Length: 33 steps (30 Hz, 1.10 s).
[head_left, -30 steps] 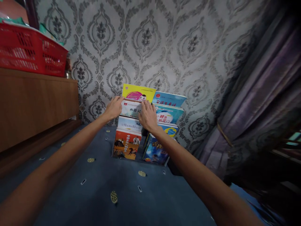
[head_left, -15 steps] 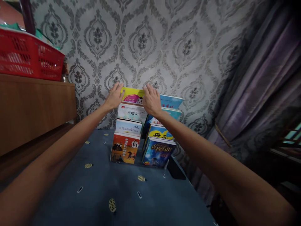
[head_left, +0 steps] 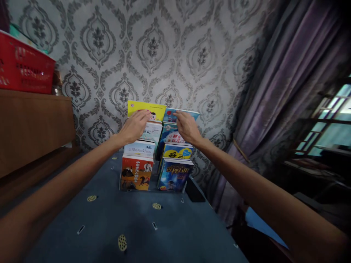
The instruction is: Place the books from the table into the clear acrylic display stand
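Two columns of children's books stand in a stepped rack against the patterned wall. My left hand (head_left: 135, 126) hovers in front of the left column, fingers loosely extended toward the yellow book (head_left: 139, 106) at the top. My right hand (head_left: 186, 126) reaches to the right column, fingertips on the top blue book (head_left: 192, 114). Neither hand grips anything. Lower down stand an orange book (head_left: 136, 173) and a dark blue book (head_left: 175, 174).
The rack stands on a blue cloth-covered table (head_left: 131, 226). A wooden cabinet (head_left: 30, 128) with a red basket (head_left: 23, 69) on top is at the left. Purple curtains (head_left: 285, 91) hang at the right, with a window (head_left: 331, 120) beyond. A black object (head_left: 194, 193) lies beside the rack.
Both hands left the yellow top book. My right hand shifted right onto the blue book, my left hand dropped slightly. The camera view turned to the right.
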Available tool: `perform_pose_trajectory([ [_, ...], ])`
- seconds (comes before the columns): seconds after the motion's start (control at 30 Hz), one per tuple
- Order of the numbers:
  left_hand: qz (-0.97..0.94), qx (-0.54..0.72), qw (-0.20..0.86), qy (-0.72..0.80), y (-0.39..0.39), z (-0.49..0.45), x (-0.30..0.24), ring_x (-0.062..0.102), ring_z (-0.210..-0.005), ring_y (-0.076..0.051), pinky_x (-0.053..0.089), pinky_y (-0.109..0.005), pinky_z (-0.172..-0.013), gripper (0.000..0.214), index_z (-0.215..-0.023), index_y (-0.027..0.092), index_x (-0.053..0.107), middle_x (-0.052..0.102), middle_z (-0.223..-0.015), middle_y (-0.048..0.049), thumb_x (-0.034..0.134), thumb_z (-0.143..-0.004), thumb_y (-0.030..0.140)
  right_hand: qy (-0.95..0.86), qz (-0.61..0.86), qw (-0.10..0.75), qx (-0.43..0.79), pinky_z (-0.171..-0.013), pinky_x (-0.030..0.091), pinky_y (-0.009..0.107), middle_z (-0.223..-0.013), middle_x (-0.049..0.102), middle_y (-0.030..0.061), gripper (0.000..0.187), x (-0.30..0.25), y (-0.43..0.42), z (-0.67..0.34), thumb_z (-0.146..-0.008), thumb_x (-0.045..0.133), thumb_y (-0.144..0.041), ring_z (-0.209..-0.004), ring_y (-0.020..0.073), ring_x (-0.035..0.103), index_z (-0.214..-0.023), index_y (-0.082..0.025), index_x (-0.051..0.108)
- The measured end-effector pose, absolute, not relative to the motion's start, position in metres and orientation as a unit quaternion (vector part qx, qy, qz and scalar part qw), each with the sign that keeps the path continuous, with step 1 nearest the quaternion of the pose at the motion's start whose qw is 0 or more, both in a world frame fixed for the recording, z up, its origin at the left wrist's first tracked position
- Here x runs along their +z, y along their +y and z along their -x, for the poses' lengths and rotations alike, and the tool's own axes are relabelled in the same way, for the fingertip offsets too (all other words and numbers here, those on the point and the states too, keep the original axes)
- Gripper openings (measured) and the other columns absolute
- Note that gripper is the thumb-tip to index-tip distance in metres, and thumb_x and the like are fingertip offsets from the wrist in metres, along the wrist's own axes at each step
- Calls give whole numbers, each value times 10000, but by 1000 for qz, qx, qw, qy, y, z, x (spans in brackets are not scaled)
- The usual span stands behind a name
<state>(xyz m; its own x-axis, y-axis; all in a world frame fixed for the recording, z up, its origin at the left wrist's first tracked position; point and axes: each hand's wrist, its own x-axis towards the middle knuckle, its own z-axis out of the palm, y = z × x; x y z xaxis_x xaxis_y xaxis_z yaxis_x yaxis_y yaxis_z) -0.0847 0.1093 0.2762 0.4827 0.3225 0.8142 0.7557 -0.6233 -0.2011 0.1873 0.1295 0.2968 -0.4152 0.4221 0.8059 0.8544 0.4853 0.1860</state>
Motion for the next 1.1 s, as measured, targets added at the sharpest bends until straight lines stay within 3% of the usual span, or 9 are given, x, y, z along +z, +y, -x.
perform_pose_trajectory([
  [0.23,812,-354,308,-347,120,30,301,287,-1514,-300,218,-589,-1217,452,-1420,156,508,501,-1522,-144,372,-990,187,-690,490,438,-305,-1113,400,552,-1510,484,215,475,295,160,-231,-930,391,-173,-1369,338,464,-1372,-84,540],
  [0.37,818,-340,312,-344,127,6,319,242,-1532,-302,154,-621,-1226,481,-1420,149,505,462,-1555,-144,361,-963,112,-678,525,433,-279,-1119,407,538,-1496,493,236,482,301,165,-239,-932,372,-155,-1376,338,471,-1374,-55,536],
  [0.5,835,-319,316,-317,126,-9,309,303,-1508,-287,236,-556,-1215,494,-1408,143,515,496,-1527,-149,420,-926,92,-695,495,420,-309,-1139,388,500,-1540,461,200,482,292,148,-236,-956,358,-138,-1414,313,437,-1409,-79,512],
  [0.6,847,-296,322,-301,126,-16,291,348,-1484,-286,234,-555,-1211,482,-1386,136,537,528,-1493,-158,410,-924,88,-751,452,358,-322,-1150,373,456,-1541,477,163,470,279,132,-229,-975,353,-142,-1423,277,433,-1415,-113,517],
  [0.73,829,-302,334,-331,132,-20,273,431,-1407,-323,276,-567,-1167,407,-1301,84,585,609,-1362,-210,371,-955,97,-776,474,285,-303,-1142,346,483,-1514,508,183,469,263,124,-220,-979,356,-133,-1392,289,466,-1423,-98,503],
  [0.9,811,-278,352,-375,136,-19,270,581,-1148,-300,415,-466,-1022,363,-1225,138,625,679,-1196,-166,423,-931,70,-768,487,277,-310,-1145,309,472,-1515,509,172,485,255,126,-218,-973,346,-112,-1376,281,469,-1441,-101,474],
  [1.1,810,-260,347,-394,129,-20,274,580,-1138,-299,421,-448,-980,372,-1218,121,629,672,-1213,-164,401,-933,47,-778,454,292,-322,-1125,331,492,-1501,521,179,500,252,138,-226,-959,358,-128,-1360,303,480,-1446,-112,468],
])
